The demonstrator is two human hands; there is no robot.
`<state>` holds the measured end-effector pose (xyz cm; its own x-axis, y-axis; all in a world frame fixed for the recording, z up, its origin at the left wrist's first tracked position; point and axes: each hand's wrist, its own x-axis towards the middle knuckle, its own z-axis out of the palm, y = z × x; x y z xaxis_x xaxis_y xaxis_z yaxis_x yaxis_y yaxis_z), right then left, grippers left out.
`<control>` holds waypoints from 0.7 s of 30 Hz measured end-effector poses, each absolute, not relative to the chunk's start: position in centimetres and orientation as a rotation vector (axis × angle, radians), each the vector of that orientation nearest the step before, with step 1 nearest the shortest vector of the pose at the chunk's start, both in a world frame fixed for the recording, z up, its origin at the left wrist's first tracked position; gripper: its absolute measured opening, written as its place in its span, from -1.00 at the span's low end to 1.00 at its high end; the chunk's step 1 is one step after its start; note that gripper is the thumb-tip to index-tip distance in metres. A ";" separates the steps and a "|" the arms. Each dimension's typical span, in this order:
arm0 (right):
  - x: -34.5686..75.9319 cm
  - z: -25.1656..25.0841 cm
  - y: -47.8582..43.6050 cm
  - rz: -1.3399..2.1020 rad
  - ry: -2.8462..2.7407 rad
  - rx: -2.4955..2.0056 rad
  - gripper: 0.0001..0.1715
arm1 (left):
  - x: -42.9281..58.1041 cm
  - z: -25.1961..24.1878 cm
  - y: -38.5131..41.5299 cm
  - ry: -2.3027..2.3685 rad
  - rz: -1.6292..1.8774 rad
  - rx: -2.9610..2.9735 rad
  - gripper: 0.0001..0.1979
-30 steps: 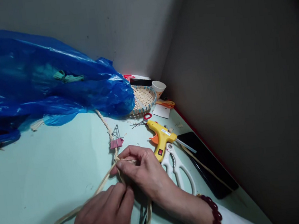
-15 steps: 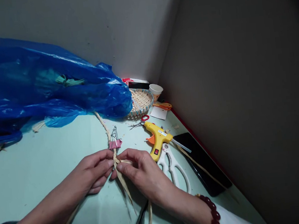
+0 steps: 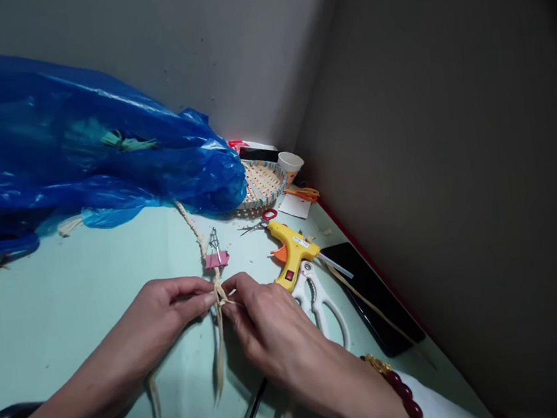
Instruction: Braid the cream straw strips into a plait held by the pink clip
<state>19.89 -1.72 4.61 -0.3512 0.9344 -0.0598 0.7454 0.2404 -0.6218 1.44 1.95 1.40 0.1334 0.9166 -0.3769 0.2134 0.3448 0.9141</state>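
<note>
A braided cord [image 3: 189,222] of pale, straw-like strands runs from under the blue plastic bag to a pink binder clip [image 3: 217,259] clamped on it. Just below the clip, my left hand [image 3: 179,304] pinches the braid's strands between thumb and forefinger. My right hand [image 3: 265,318] is closed on the strands from the other side, its fingertips almost touching the left ones. One loose strand [image 3: 219,363] hangs down between the hands. Another strand end [image 3: 154,401] shows below my left wrist. Part of what my right fingers grip is hidden behind them.
The blue plastic bag [image 3: 93,170] fills the back left. To the right lie small red-handled scissors [image 3: 269,215], a yellow glue gun [image 3: 291,251], white-handled shears [image 3: 327,304] and a black flat device [image 3: 380,305]. A woven basket [image 3: 276,189] and paper cup [image 3: 290,162] stand behind.
My right hand has turned, its back now facing up more, with fingertips still at the braid. The loose strand now hangs straighter down. A strand end below my left wrist has shifted.
</note>
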 end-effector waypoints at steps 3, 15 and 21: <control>19.9 5.0 -1.7 0.742 -2.247 -1.615 -0.79 | 1.7 1.8 1.8 1.410 0.730 1.188 -0.74; 18.1 1.7 -3.5 -0.212 -2.359 -1.130 -0.77 | 2.7 2.2 1.0 1.450 0.769 1.117 -0.79; 17.2 1.2 -3.9 -0.447 -2.444 -1.022 -0.80 | 1.8 2.6 0.7 1.340 0.727 1.031 -0.71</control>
